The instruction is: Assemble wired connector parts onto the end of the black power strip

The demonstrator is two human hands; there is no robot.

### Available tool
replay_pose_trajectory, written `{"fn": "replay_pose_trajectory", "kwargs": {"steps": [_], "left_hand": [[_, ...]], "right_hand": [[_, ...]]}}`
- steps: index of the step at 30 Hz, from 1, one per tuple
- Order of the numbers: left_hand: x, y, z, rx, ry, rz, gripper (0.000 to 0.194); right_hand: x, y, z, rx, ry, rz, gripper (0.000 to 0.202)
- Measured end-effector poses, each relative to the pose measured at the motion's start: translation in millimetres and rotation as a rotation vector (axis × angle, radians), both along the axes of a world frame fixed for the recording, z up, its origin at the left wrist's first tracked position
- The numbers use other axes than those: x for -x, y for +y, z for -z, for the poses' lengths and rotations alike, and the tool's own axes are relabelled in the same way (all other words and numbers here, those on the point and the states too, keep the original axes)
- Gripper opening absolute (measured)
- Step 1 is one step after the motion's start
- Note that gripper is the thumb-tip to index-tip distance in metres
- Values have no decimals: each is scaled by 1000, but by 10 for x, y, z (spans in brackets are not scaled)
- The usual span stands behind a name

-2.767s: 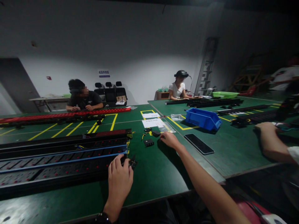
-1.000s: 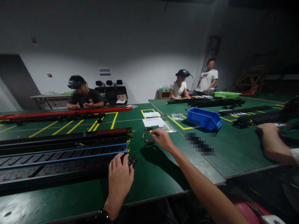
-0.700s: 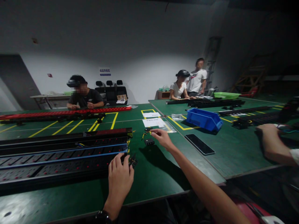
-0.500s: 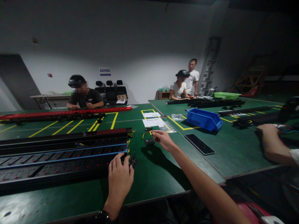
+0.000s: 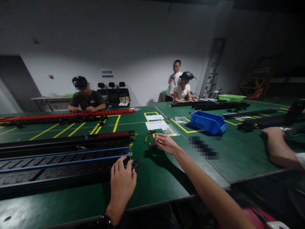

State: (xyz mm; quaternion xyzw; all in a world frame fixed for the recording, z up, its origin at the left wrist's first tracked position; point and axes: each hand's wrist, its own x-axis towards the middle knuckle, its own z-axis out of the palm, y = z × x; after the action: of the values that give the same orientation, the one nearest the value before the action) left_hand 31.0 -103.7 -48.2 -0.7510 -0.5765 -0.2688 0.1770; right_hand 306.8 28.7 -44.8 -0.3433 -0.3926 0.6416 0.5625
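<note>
My left hand (image 5: 123,176) rests with bent fingers around the right end of a long black socket strip (image 5: 54,171) dotted with red. A small black part with loose ends (image 5: 135,164) sticks out beside its fingertips. Over the table, my right hand (image 5: 166,143) pinches a small yellow piece (image 5: 153,135), which looks like a wire end. Just below those fingers sits a small black box-shaped module (image 5: 152,145) with round openings in its front. Short yellow-and-black wires (image 5: 147,138) lie beside the module. The thumb and index finger partly hide the yellow piece.
Further black strips (image 5: 71,140) lie behind the near one, and a red rail (image 5: 66,115) runs beyond. Papers (image 5: 153,124), a blue bin (image 5: 208,122) and a pixelated dark object (image 5: 203,148) are to the right. A co-worker's arm (image 5: 277,148) reaches in at right.
Both my hands stay nearly in place. In the background, a standing person has moved left behind a seated one. The dark object right of my hand now appears pixelated.
</note>
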Motion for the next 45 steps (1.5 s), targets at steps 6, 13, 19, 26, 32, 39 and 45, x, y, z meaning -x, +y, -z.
{"fn": "replay_pose_trajectory", "kwargs": {"steps": [6, 13, 19, 26, 32, 39, 45], "left_hand": [[4, -9, 3, 3, 4, -8, 30], [8, -11, -8, 8, 5, -3, 29], [7, -4, -2, -3, -8, 3, 32], [-4, -3, -3, 5, -53, 15, 40], [-23, -21, -87, -6, -138, 27, 38], [-161, 137, -528, 108, -44, 136, 26], [-255, 470, -694, 252, 115, 264, 20]], "right_hand": [[43, -46, -46, 92, 128, -22, 19], [35, -79, -79, 118, 54, -8, 30], [141, -135, -119, 3, -38, 53, 33], [275, -188, -115, -87, -83, 27, 39], [403, -253, -93, -137, -203, -75, 38], [642, -352, -62, -154, -225, -220, 38], [713, -396, -57, -143, -175, -244, 33]]}}
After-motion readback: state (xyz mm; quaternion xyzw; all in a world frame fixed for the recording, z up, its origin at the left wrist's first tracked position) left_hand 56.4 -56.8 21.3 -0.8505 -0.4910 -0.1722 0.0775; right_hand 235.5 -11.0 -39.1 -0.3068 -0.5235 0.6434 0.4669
